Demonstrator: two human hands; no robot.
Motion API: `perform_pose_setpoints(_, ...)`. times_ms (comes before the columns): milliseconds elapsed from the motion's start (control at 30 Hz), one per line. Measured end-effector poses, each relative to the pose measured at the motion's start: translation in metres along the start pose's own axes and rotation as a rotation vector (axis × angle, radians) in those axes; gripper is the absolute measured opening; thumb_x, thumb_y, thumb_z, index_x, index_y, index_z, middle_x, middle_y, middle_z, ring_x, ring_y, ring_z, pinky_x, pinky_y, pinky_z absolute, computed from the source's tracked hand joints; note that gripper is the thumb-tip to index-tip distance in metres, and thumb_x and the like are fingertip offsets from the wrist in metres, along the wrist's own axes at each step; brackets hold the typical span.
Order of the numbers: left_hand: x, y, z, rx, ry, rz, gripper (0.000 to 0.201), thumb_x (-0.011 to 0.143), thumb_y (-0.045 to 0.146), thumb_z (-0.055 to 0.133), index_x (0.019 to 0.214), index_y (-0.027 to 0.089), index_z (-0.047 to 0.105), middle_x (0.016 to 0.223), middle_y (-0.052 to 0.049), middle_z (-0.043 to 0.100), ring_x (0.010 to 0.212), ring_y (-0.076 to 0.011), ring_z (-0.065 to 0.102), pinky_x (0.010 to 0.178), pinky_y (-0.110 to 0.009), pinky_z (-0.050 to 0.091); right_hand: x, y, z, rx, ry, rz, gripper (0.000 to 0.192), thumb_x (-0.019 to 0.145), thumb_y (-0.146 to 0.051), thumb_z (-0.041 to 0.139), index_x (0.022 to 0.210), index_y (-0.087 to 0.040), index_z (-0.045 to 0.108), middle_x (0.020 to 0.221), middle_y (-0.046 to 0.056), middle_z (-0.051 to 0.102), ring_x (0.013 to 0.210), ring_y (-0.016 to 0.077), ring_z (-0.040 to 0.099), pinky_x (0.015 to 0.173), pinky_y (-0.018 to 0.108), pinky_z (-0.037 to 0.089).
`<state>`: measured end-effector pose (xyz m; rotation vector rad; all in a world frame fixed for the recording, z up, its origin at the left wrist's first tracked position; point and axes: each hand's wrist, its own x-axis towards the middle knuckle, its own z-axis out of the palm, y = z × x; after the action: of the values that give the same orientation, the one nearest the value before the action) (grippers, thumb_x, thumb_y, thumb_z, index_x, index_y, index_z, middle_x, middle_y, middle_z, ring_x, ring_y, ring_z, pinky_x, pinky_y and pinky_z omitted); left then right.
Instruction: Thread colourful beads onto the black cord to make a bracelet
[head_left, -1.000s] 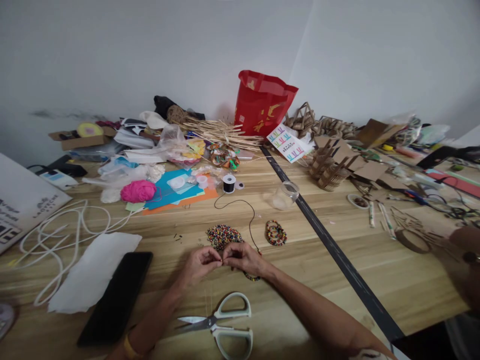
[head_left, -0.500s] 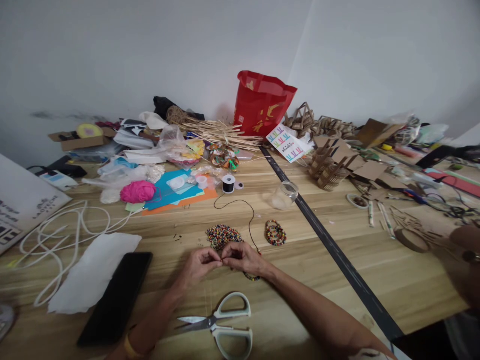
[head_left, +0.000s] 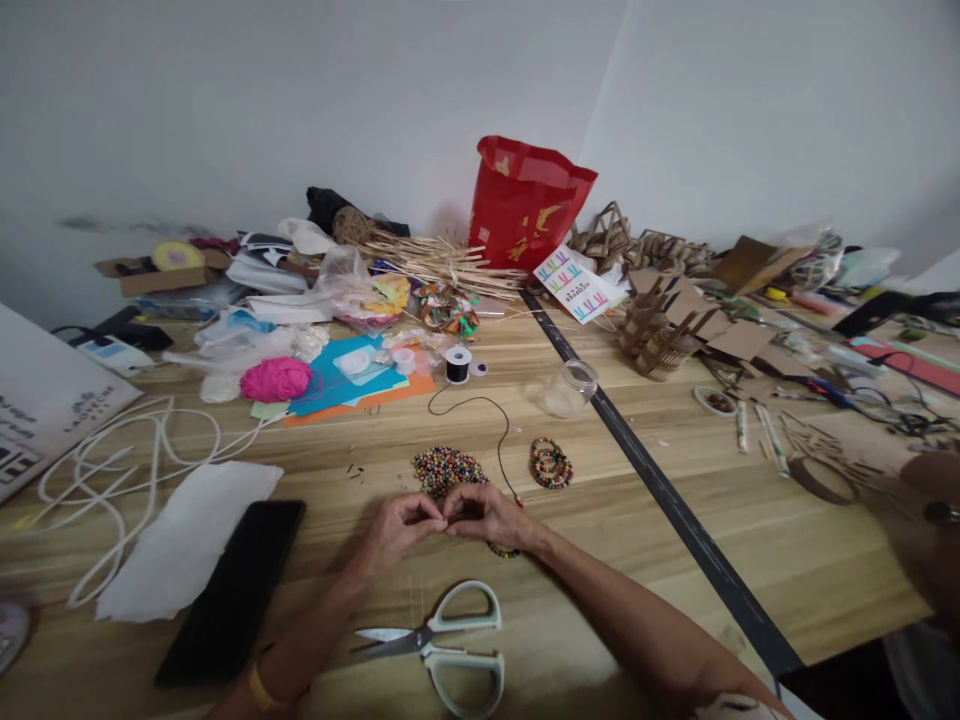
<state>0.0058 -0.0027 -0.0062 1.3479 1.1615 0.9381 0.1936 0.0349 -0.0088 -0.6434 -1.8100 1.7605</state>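
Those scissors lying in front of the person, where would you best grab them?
By the pale loop handles of the scissors, coming from the right: they lie flat on the table with the closed blades pointing left, so the handles keep fingers away from the tips.

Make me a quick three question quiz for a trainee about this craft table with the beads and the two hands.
1. True or false: the scissors lie nearer the camera than the hands.
2. Which lies right of the bead pile? A pink yarn ball, B stacked bead bracelets, C black phone.
3. What does the black cord lead back to?

Key
1. True: the left hand and right hand meet fingertip to fingertip beyond them.
2. B.
3. The black spool.
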Motion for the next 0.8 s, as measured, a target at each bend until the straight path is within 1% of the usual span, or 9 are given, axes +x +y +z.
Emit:
perform_pose_setpoints(200,-0.0011,0.0054,-0.0001,0.035,-0.013,-0.029,0.012,0.065,0.026,0.068,0.062,0.015,0.067,0.060,-0.001,0.066,0.060,-0.0149,0.056,0.059,-0.023,0.041,0.0003,-0.0006,0.0015,0.024,0.023,-0.009,0.033,0.073,-0.044,0.071,0.075,-0.014,0.057,0.069,-0.002,0.053,0.060,0.0088,0.046,0.059,0.021,0.037)
perform_pose_setpoints(367,-0.0005,0.0053,-0.0003,0.031,-0.011,-0.037,0.014,0.065,0.028,0.068,0.061,0.015,0.064,0.060,0.001,0.063,0.059,-0.0139,0.054,0.059,-0.023,0.040,-0.0015,-0.0043,-0.0003,0.032,0.019,0.015,0.022,0.075,-0.033,0.067,0.076,-0.015,0.055,0.068,-0.003,0.050,0.058,0.0077,0.042,0.054,0.019,0.033)
perform_pose_setpoints(433,-0.0003,0.0038,-0.0015,0.028,0.005,-0.047,0.015,0.065,0.029,0.069,0.062,0.015,0.063,0.060,0.001,0.062,0.058,-0.0133,0.053,0.058,-0.023,0.040,-0.0018,-0.0053,-0.0019,0.033,0.029,0.041,0.019,0.073,-0.029,0.066,0.077,-0.015,0.054,0.068,-0.003,0.049,0.057,0.0076,0.042,0.053,0.019,0.033)
perform_pose_setpoints(533,-0.0005,0.0027,-0.0041,-0.009,0.020,-0.068,0.019,0.064,0.031,0.072,0.063,0.014,0.062,0.059,0.002,0.060,0.058,-0.0126,0.051,0.057,-0.022,0.039,-0.0016,-0.0059,-0.0041,0.035,0.038,0.046,0.016,0.070,-0.026,0.066,0.076,-0.015,0.054,0.071,-0.002,0.051,0.061,0.0090,0.046,0.056,0.020,0.035)
perform_pose_setpoints(600,-0.0011,0.0034,-0.0056,-0.043,0.018,-0.075,0.021,0.063,0.032,0.072,0.063,0.015,0.061,0.059,0.002,0.059,0.059,-0.0124,0.051,0.058,-0.022,0.039,-0.0011,-0.0060,-0.0052,0.055,0.037,0.029,0.017,0.070,-0.027,0.066,0.075,-0.016,0.055,0.074,0.000,0.054,0.066,0.0108,0.049,0.059,0.021,0.038)
perform_pose_setpoints(700,-0.0026,0.0057,-0.0067,-0.098,-0.001,-0.077,0.022,0.063,0.032,0.073,0.063,0.015,0.060,0.062,0.002,0.059,0.061,-0.0127,0.051,0.061,-0.023,0.039,-0.0003,-0.0053,-0.0067,0.086,0.043,0.008,0.022,0.073,-0.035,0.067,0.073,-0.015,0.055,0.076,0.002,0.057,0.071,0.0131,0.052,0.064,0.023,0.041)
perform_pose_setpoints(800,-0.0044,0.0075,-0.0063,-0.140,-0.023,-0.063,0.023,0.062,0.033,0.074,0.063,0.014,0.061,0.064,0.001,0.059,0.063,-0.0130,0.052,0.062,-0.023,0.039,0.0001,-0.0035,-0.0078,0.082,0.066,0.033,0.031,0.075,-0.044,0.067,0.073,-0.015,0.056,0.073,0.002,0.058,0.069,0.0136,0.054,0.065,0.024,0.042)
